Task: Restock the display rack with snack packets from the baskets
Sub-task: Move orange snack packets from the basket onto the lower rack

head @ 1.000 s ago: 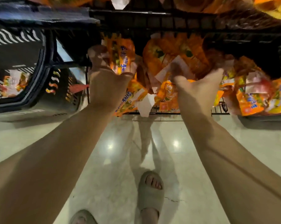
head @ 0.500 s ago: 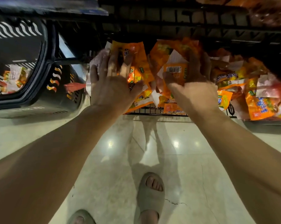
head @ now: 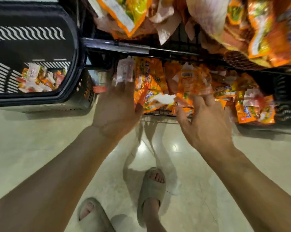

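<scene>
Down on the rack's lower wire shelf (head: 158, 113) lie the orange snack packets (head: 149, 81), just ahead of both grips. Our left grip (head: 116, 108) reaches forward, open, with straight fingertips at a pale packet (head: 125, 71). Our right grip (head: 206, 121) is open too, fingers spread, touching a barcoded packet (head: 191, 81). A black basket (head: 75, 56) stands left.

Warm indoor light, floor (head: 41, 148) glare, motion blur, wide-angle edge warp.
</scene>
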A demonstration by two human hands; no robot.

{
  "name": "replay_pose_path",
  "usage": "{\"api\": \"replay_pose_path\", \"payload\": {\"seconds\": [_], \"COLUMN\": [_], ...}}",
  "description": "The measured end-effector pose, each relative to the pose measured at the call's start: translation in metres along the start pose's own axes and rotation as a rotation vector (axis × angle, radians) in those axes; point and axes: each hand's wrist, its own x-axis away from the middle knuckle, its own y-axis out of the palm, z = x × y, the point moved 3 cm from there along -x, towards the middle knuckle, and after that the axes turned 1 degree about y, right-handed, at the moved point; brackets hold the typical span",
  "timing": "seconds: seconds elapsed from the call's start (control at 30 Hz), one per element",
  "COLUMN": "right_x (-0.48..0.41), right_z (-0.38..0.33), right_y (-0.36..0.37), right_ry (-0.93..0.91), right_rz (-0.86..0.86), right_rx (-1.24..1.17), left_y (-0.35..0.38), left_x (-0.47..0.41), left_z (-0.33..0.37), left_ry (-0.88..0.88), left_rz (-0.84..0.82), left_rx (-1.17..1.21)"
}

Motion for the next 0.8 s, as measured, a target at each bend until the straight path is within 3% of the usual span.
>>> {"api": "replay_pose_path", "payload": {"seconds": [0.17,0.43,0.67,0.8], "right_x": [0.082,0.191,0.267,0.293], "right_z": [-0.034,-0.119,-0.19,-0.218], "right_y": [-0.057,-0.191,-0.324,-0.383], "right_ry": [-0.059,-0.156,-0.27,-0.32], "right_rz": [-0.135,-0.363,-0.339,-0.15], "right_rx": [0.04,0.117,0.136,0.126], "left_y": [-0.072,-0.224,-0.379,-0.447], "left_x": [0.088,0.235,0.321,0.357], "left_z": [-0.015,-0.029,-0.019,-0.02], "left_ry": [-0.16,-0.27,-0.267,-0.278], "left_rz": [-0.221,-0.286,-0.105,0.016], "left_rx": [-0.048,-0.09,-0.154,-0.156]}}
